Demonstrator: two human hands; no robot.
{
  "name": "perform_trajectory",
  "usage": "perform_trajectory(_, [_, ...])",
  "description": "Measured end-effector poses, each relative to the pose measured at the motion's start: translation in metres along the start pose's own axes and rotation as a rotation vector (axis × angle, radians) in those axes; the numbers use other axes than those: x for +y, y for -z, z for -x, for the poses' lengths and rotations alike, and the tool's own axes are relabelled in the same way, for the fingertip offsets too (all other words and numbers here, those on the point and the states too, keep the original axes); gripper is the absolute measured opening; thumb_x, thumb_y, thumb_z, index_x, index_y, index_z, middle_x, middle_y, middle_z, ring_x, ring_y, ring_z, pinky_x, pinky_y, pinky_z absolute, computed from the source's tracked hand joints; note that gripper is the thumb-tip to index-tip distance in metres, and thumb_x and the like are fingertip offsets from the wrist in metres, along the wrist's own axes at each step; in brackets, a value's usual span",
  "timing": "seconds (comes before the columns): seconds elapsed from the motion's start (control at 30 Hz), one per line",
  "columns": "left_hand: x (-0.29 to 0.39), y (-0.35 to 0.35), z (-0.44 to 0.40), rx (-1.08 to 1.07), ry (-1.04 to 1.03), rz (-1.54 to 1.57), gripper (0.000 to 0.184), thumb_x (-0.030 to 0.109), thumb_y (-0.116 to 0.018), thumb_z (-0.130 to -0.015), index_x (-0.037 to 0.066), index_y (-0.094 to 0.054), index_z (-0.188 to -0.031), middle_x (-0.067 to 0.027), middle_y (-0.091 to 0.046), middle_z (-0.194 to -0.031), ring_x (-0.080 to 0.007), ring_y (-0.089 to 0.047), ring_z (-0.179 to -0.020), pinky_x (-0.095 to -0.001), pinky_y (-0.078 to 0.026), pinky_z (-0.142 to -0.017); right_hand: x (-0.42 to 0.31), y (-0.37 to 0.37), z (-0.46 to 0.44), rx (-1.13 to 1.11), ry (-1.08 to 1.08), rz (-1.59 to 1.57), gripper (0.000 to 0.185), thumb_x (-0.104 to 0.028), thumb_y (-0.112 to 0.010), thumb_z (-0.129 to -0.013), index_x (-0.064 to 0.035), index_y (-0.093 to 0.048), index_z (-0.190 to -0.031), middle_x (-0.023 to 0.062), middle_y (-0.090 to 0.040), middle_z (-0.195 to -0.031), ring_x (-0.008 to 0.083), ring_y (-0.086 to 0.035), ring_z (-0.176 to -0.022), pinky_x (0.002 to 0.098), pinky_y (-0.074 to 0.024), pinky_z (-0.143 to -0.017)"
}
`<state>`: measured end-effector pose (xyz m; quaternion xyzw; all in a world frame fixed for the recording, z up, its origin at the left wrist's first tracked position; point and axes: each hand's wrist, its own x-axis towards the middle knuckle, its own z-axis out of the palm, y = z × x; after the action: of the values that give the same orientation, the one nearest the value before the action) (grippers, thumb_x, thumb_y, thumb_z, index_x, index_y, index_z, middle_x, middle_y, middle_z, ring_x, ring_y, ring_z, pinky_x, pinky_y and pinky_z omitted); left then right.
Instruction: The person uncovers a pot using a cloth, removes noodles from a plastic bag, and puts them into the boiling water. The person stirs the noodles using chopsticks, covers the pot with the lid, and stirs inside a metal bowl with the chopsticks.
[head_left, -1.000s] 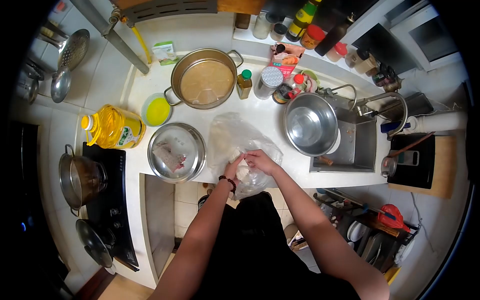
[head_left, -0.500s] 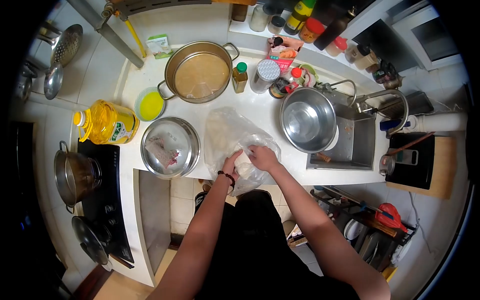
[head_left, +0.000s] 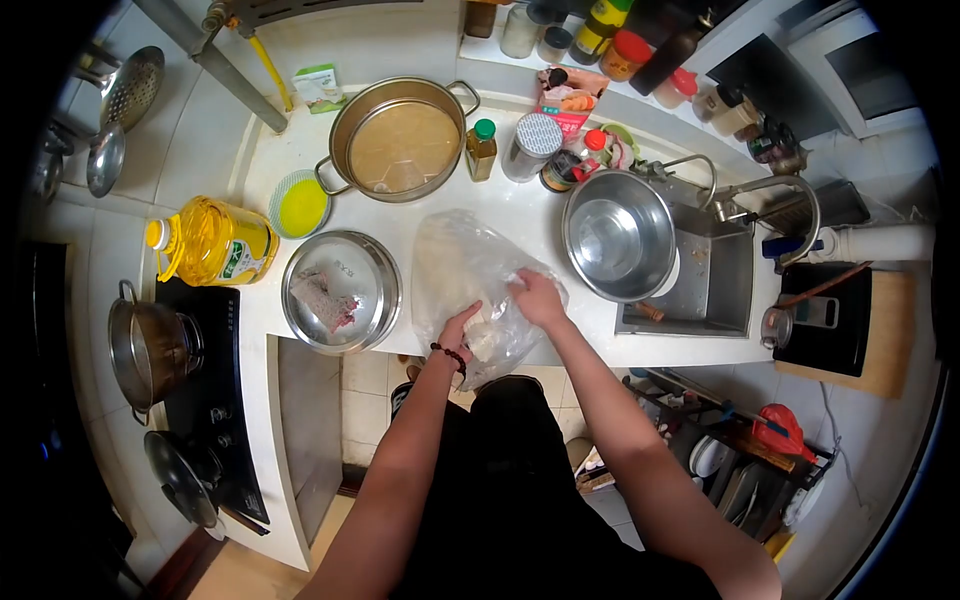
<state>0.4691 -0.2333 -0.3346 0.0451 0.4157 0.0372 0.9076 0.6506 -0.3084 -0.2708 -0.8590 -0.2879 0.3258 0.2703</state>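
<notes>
A clear plastic bag lies spread at the counter's front edge, its lower end hanging slightly over. Something pale and whitish shows in its lower part; its kind is not clear. My left hand, with a dark bead bracelet at the wrist, grips the bag's near left side beside that pale lump. Over on the right side of the bag, my right hand pinches the plastic with curled fingers. Left of the bag, a raw piece of meat or fish rests in a round steel dish.
Behind stand a large steel pot, a green-capped bottle and a lidded jar. A steel basin sits beside the sink. On the left are a bowl of yellow liquid and an oil jug.
My right hand has moved right and slightly up, away from the pale lump, onto the bag's right side. My left hand stays at about the same place.
</notes>
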Motion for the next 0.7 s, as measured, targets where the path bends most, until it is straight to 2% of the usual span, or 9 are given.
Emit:
perform_trajectory(0.1, [-0.001, 0.002, -0.003, -0.026, -0.006, 0.007, 0.041, 0.026, -0.069, -0.094, 0.006, -0.059, -0.128, -0.0103, -0.068, -0.117, -0.0265, -0.067, -0.106, -0.041, -0.054, -0.097, -0.012, 0.001, 0.018, -0.106, 0.098, 0.181, 0.044, -0.029, -0.073, -0.081, 0.0018, -0.068, -0.112, 0.0251, -0.071, -0.101, 0.0402, -0.068, -0.101, 0.0445, -0.0524, -0.09])
perform_trajectory(0.17, [0.0, 0.002, -0.002, -0.052, -0.008, -0.008, 0.037, 0.026, -0.067, -0.095, 0.005, -0.061, -0.125, -0.0104, -0.068, -0.116, -0.026, -0.067, -0.105, -0.0409, -0.054, -0.096, -0.002, -0.001, 0.014, -0.124, 0.071, 0.141, 0.037, -0.019, -0.072, -0.08, 0.0026, -0.068, -0.109, 0.0258, -0.07, -0.099, 0.0424, -0.067, -0.1, 0.0469, -0.0523, -0.089])
perform_trajectory(0.23, [-0.001, 0.01, -0.003, -0.08, 0.013, -0.003, 0.036, 0.026, -0.066, -0.096, 0.004, -0.062, -0.124, -0.0104, -0.068, -0.115, -0.0257, -0.067, -0.105, -0.0407, -0.054, -0.096, -0.002, 0.001, 0.01, 0.182, 0.194, 0.186, 0.025, -0.009, -0.069, -0.078, 0.0039, -0.068, -0.099, 0.0265, -0.069, -0.095, 0.0444, -0.066, -0.096, 0.0493, -0.0524, -0.087])
perform_trajectory(0.3, [0.0, 0.009, -0.001, -0.111, 0.034, 0.0, 0.035, 0.026, -0.066, -0.096, 0.004, -0.062, -0.123, -0.0104, -0.068, -0.114, -0.0254, -0.067, -0.105, -0.0405, -0.055, -0.095, -0.003, 0.001, 0.008, 0.213, 0.123, 0.252, 0.025, 0.0, -0.063, -0.076, 0.0012, -0.066, -0.101, 0.0238, -0.069, -0.101, 0.0433, -0.065, -0.098, 0.0507, -0.0525, -0.087])
perform_trajectory(0.4, [0.001, -0.001, 0.002, -0.09, 0.042, 0.022, 0.034, 0.024, -0.067, -0.095, 0.004, -0.062, -0.123, -0.0103, -0.068, -0.113, -0.0255, -0.067, -0.103, -0.0401, -0.055, -0.094, -0.013, -0.005, 0.013, 0.173, 0.15, 0.231, 0.035, -0.005, -0.069, -0.077, 0.0033, -0.06, -0.11, 0.0292, -0.065, -0.109, 0.0471, -0.063, -0.099, 0.0522, -0.0516, -0.087])
perform_trajectory(0.47, [-0.001, 0.001, -0.002, -0.09, -0.03, 0.0, 0.034, 0.024, -0.071, -0.092, 0.002, -0.065, -0.118, -0.0123, -0.069, -0.11, -0.0259, -0.068, -0.099, -0.0389, -0.055, -0.088, -0.031, -0.002, 0.034, 0.087, 0.186, 0.26, 0.058, -0.008, -0.071, -0.079, -0.001, -0.05, -0.133, 0.0274, -0.061, -0.12, 0.046, -0.062, -0.107, 0.0499, -0.0517, -0.092])
perform_trajectory(0.57, [0.001, -0.005, 0.003, -0.052, -0.049, -0.029, 0.034, 0.022, -0.07, -0.092, 0.001, -0.065, -0.118, -0.0135, -0.069, -0.111, -0.0271, -0.068, -0.1, -0.0405, -0.055, -0.09, -0.017, -0.012, 0.053, 0.008, 0.154, 0.065, 0.078, -0.011, -0.075, -0.079, -0.0048, -0.036, -0.147, 0.029, -0.056, -0.13, 0.0478, -0.059, -0.114, 0.0494, -0.0506, -0.096])
perform_trajectory(0.63, [0.0, -0.004, 0.0, -0.059, -0.046, -0.024, 0.033, 0.021, -0.069, -0.092, 0.001, -0.064, -0.119, -0.0137, -0.069, -0.111, -0.0276, -0.068, -0.101, -0.0415, -0.055, -0.091, -0.005, -0.014, 0.059, 0.042, 0.109, 0.003, 0.087, -0.009, -0.075, -0.078, -0.0084, -0.03, -0.153, 0.0286, -0.06, -0.124, 0.0485, -0.06, -0.114, 0.0476, -0.0508, -0.097])
perform_trajectory(0.7, [0.001, -0.002, -0.002, -0.065, -0.043, -0.024, 0.033, 0.02, -0.067, -0.093, 0.001, -0.064, -0.119, -0.0139, -0.069, -0.112, -0.0281, -0.068, -0.103, -0.0425, -0.055, -0.092, 0.003, -0.012, 0.064, -0.043, -0.014, -0.14, 0.084, -0.012, -0.08, -0.078, -0.0028, -0.036, -0.149, 0.025, -0.066, -0.114, 0.037, -0.067, -0.103, 0.0416, -0.0533, -0.09])
